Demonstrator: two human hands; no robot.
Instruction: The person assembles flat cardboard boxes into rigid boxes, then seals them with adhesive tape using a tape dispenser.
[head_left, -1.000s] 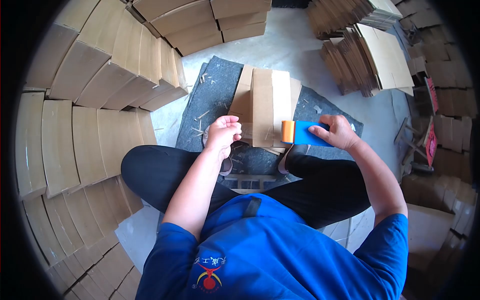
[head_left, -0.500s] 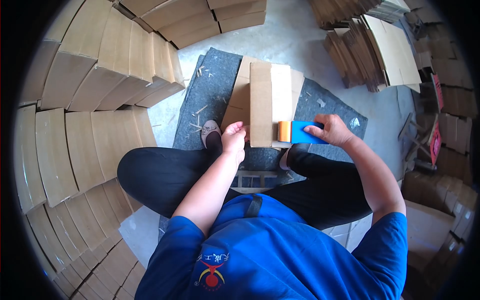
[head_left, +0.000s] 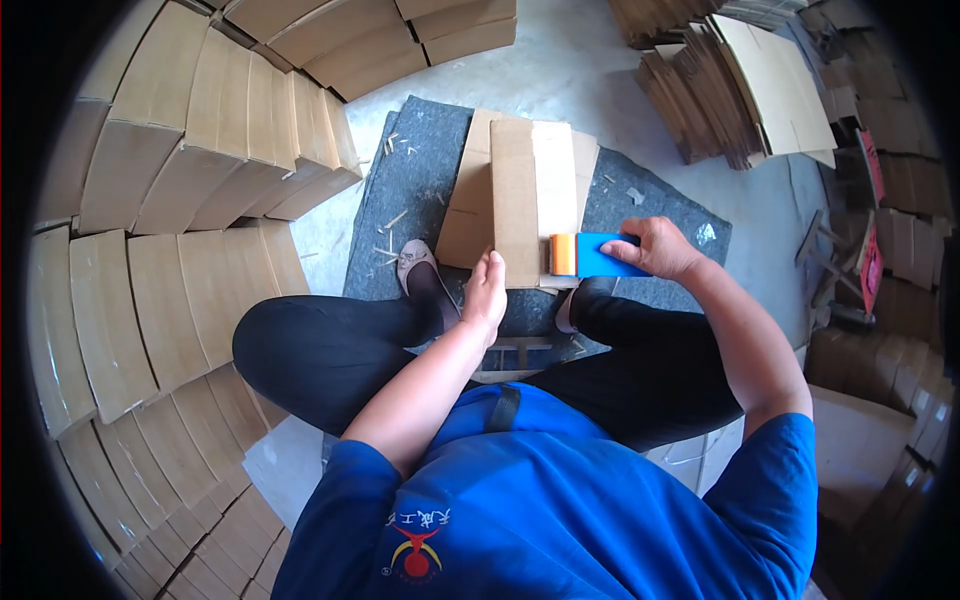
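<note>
A closed cardboard box (head_left: 515, 200) stands before me, with a pale strip along the right part of its top. My right hand (head_left: 657, 250) grips a blue tape dispenser (head_left: 605, 256), whose orange end lies at the near right part of the box. Against the box's near left corner, my left hand (head_left: 486, 293) rests with its fingers stretched out and holding nothing. Under the box lies a flat piece of cardboard (head_left: 462, 205).
Both cardboard pieces lie on a dark grey mat (head_left: 385, 215) littered with small scraps. Stacked cartons (head_left: 160, 300) rise on my left, and more boxes (head_left: 375, 45) stand ahead. A pile of flattened cardboard (head_left: 715, 95) leans at the far right. My feet flank the box.
My left hand has straightened its curled fingers and laid them along the box's near left corner. The dispenser stays at the box's right part in my right hand.
</note>
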